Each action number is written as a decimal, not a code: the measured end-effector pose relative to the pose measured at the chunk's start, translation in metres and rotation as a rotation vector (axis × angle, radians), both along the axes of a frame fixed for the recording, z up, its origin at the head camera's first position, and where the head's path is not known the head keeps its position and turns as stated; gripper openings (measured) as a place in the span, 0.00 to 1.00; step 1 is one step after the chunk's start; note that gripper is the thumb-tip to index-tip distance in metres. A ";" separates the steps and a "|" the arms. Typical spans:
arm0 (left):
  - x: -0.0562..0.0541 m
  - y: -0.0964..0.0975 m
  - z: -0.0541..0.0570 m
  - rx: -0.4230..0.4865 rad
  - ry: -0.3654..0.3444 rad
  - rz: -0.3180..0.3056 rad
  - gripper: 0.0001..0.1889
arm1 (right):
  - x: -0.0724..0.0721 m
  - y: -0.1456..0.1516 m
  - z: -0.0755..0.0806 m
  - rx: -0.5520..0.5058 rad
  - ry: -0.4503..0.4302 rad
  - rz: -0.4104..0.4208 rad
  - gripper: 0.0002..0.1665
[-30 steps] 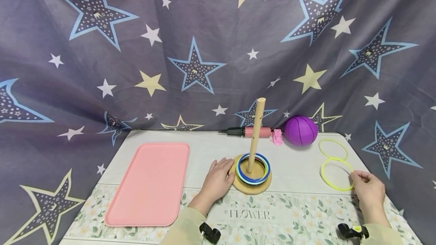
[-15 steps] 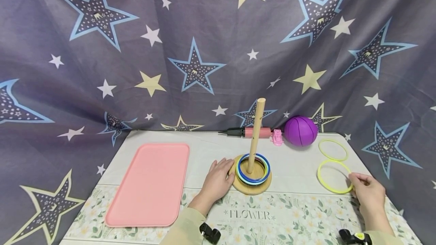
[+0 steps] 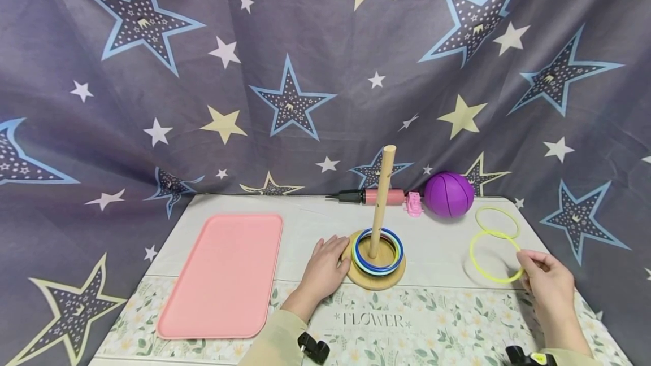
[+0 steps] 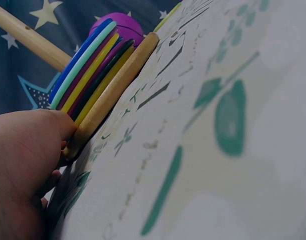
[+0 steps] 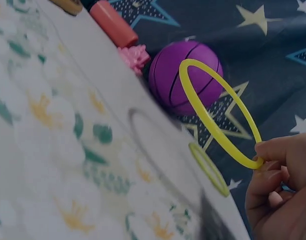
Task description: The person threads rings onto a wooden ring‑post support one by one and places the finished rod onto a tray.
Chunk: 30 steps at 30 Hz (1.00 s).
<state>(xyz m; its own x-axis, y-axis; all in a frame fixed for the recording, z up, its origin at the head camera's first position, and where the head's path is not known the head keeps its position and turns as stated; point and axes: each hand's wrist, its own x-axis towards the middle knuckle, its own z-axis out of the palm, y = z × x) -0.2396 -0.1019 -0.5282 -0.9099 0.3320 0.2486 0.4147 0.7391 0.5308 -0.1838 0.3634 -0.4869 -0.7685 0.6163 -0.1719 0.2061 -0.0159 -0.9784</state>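
Observation:
In the head view a wooden ring-toss stand (image 3: 389, 185) stands on the table, with several coloured rings (image 3: 378, 270) stacked round its post. My left hand (image 3: 325, 273) rests against the left edge of its round base (image 3: 368, 284), fingers relaxed. The left wrist view shows the thumb (image 4: 63, 122) right at the base's rim. My right hand (image 3: 551, 281) pinches a yellow ring (image 3: 475, 261) between thumb and fingers, raised over the table with its shadow below. Another yellow ring (image 3: 516, 220) lies on the table just behind it.
A pink tray (image 3: 224, 275) lies at the left. Along the back are a pink-and-black hand pump (image 3: 371, 196), a small pink toy (image 3: 414, 205) and a purple ball (image 3: 449, 195). A star-patterned curtain (image 3: 285, 27) hangs behind the table.
The yellow ring in my right hand has moved left and lifted off the table a little. My left hand, the stand and its rings have stayed in place.

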 end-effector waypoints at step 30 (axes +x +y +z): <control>-0.001 0.000 -0.002 -0.014 -0.003 0.004 0.26 | 0.013 -0.055 0.097 -0.025 0.351 0.240 0.04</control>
<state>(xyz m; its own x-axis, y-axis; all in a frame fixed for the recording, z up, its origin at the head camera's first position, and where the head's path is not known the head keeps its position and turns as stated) -0.2409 -0.1020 -0.5298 -0.9120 0.3318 0.2411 0.4101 0.7481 0.5217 -0.1708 0.3081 -0.3898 -0.9045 0.4113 0.1129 -0.1384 -0.0326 -0.9898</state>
